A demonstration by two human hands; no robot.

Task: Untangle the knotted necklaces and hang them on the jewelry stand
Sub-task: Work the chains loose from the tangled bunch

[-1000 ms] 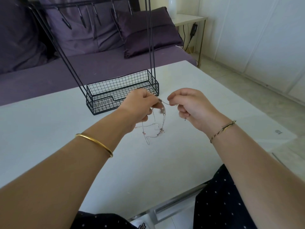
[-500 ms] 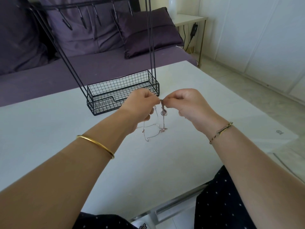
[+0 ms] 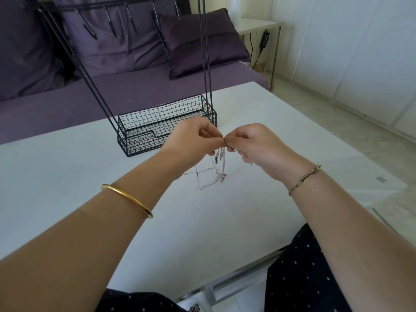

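- We are at the untangling step: left grip (image 3: 193, 140) and right grip (image 3: 254, 145), close together, both pinch the necklaces (image 3: 219, 163) at one knot.
- The chains dangle to the desk (image 3: 157, 221) middle, near the stand (image 3: 144, 140) at the far edge.
- Next, we judge, calls for gently teasing one strand free.
- A purple sofa (image 3: 135, 91) lies beyond.

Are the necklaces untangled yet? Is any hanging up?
Not yet. Done: nothing, the hooks that show on the jewelry stand are bare. In hand: the left hand and right hand pinch the knotted necklaces, whose ends trail on the table. Left: untangle them and hang each one.
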